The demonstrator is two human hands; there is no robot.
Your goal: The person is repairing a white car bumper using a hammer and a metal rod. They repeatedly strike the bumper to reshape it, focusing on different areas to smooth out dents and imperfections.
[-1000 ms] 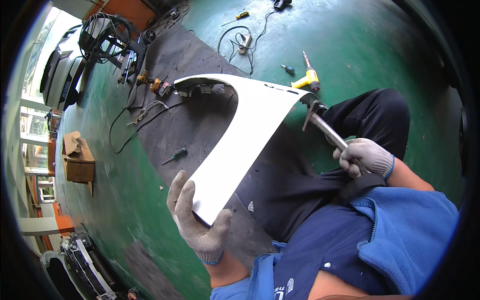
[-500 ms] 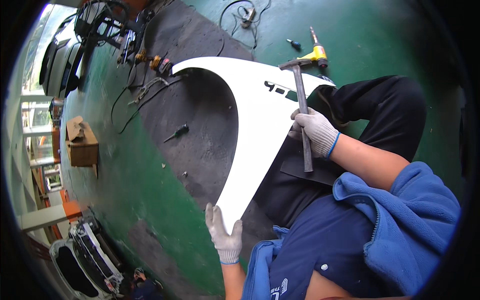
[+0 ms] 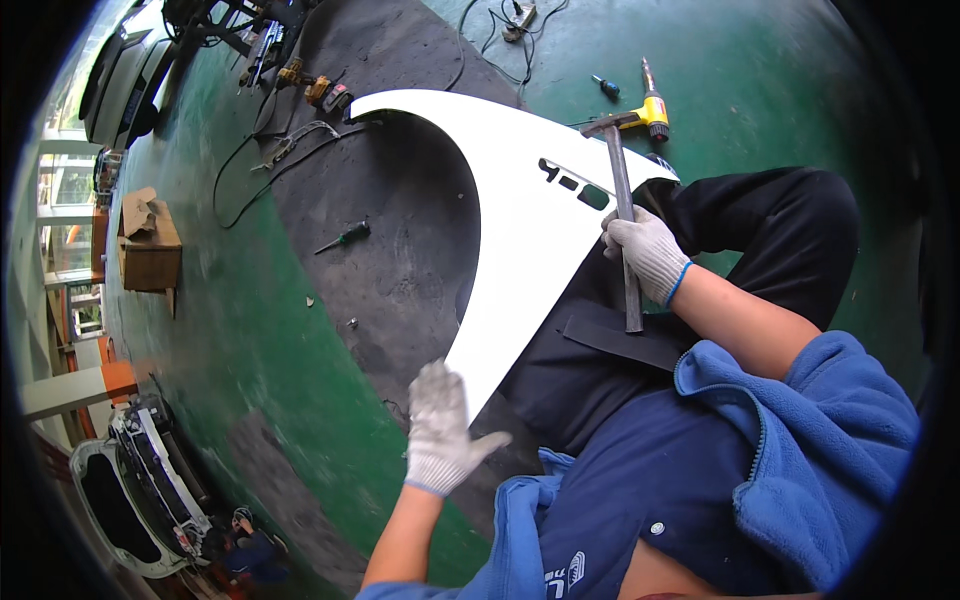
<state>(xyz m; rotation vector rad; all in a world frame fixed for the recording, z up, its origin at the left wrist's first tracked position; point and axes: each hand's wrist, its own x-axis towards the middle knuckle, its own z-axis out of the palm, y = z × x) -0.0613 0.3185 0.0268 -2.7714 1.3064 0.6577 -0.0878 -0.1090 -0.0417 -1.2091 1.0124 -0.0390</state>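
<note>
A white car fender (image 3: 520,230) with a curved wheel arch and several cut-out slots lies across my lap, its narrow end toward my left side. My gloved left hand (image 3: 443,430) rests over that narrow end, fingers stretched out flat and thumb spread wide. In my gloved right hand (image 3: 648,248) is a metal hammer (image 3: 622,180), gripped round the handle, its head pointing away from me above the fender's slotted part. A dark flat piece (image 3: 620,345) lies on my thigh below the handle's end; its kind is unclear.
Beyond the fender lie a yellow heat gun (image 3: 650,112), a small screwdriver (image 3: 606,87) and a power strip (image 3: 520,20) with cables. A green-handled screwdriver (image 3: 345,237) and a cordless drill (image 3: 325,93) lie on the dark mat (image 3: 370,290). A cardboard box (image 3: 150,250) stands left.
My left hand has come off its hold at the fender's narrow end and flattened out over it, thumb spread. My right hand still holds the hammer. The view has shifted slightly.
</note>
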